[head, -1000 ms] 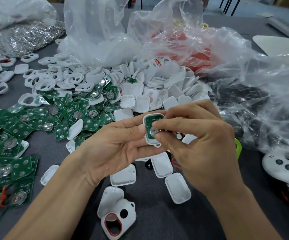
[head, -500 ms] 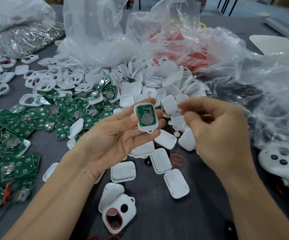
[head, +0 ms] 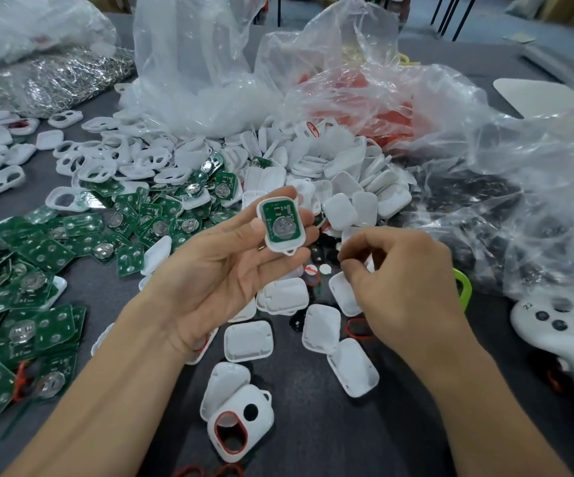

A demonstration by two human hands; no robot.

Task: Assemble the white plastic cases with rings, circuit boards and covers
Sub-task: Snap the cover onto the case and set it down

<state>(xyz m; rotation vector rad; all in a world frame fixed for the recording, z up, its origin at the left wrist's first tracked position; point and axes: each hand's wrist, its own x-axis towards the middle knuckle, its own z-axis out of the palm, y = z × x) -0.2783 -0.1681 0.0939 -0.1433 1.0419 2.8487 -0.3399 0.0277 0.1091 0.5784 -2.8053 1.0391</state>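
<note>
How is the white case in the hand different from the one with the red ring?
The held case shows a green circuit board with a silver disc; the table case shows a red-ringed hole and a black one. The left hand holds the first up; the second lies partly on a white cover. Both are white with a small loop.

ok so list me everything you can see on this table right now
filled case: one, white with green board inside, held up centre
circuit boards: many, green, heaped at left
covers: many, white, centre pile and near hands
case fronts: many, white, far left
ringed case: one, white with red ring, nearest camera
bags: several, clear, back and right
table: one, dark grey, beneath everything
left hand: one, grips filled case
right hand: one, fingers curled, above covers
</note>
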